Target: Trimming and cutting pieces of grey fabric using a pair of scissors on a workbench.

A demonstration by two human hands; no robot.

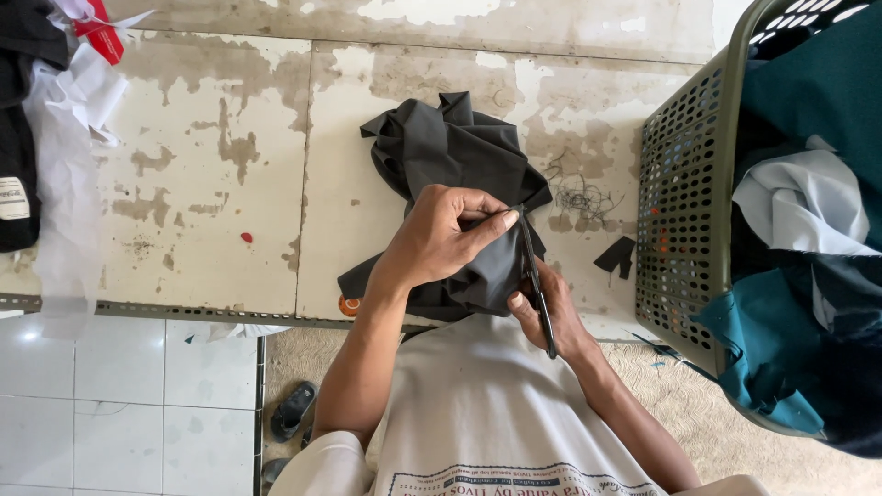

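- Black cloth (455, 174) lies bunched on the bench (211, 184) in front of me, one end heaped toward the far side, the near end hanging over the bench edge against my white shirt (487, 413).
- My left hand (446, 234) rests on top of the cloth, fingers curled in and thumb pressed to forefinger, pinching a fold of the fabric at its right edge.
- My right hand (542, 312) sits just below and to the right of the left one, closed around a thin dark tool (536, 280). The tool runs from my palm up to the pinched fold, its tip touching the cloth right beside my left fingertips. I cannot tell what kind of tool it is.
- The bench top is pale and worn, with the coating flaked off in brown patches. Loose dark threads (579, 195) lie just right of the cloth, and a small black scrap (617, 254) lies near them.
- A green perforated basket (684, 211) stands at the right edge of the bench, filled with teal, white and dark fabric (808, 211).
- At the far left, white paper (69, 147) and dark garments (16, 174) are piled together.
- Below the bench, a dark sandal (292, 411) lies on the white tiled floor (119, 395).
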